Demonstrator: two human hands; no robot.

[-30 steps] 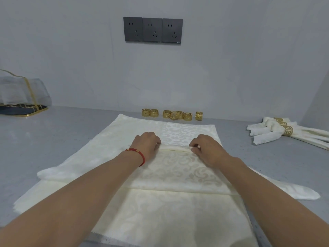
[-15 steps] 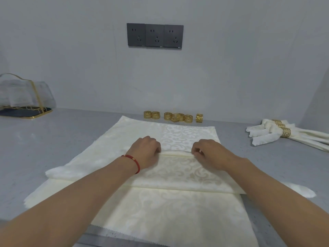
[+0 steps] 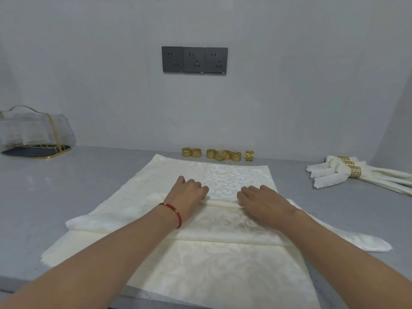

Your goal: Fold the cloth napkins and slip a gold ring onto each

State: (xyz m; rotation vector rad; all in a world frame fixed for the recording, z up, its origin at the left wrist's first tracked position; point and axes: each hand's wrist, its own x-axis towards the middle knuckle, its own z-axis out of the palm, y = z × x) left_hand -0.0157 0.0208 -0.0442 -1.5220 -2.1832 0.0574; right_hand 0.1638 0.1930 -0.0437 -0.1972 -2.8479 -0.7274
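Observation:
A cream damask napkin (image 3: 225, 226) lies partly folded across a stack of flat napkins (image 3: 214, 273) at the table's front. My left hand (image 3: 189, 195) and my right hand (image 3: 263, 201) sit side by side on its far fold. Both hands have curled fingers that pinch a raised pleat (image 3: 223, 203) between them. Several gold rings (image 3: 219, 155) stand in a row by the wall, beyond the napkins. At the right lie folded napkins (image 3: 330, 175), each inside a gold ring (image 3: 354, 171).
A clear napkin holder with gold trim (image 3: 33, 134) stands at the back left. Three dark wall sockets (image 3: 194, 60) are above the rings. The grey table's front edge (image 3: 66, 288) runs just below the stack. Bare grey tabletop (image 3: 89, 175) lies to the left.
The pleat between my hands has become a thicker raised ridge, and the folded band near me looks narrower. The view has tilted upward slightly.

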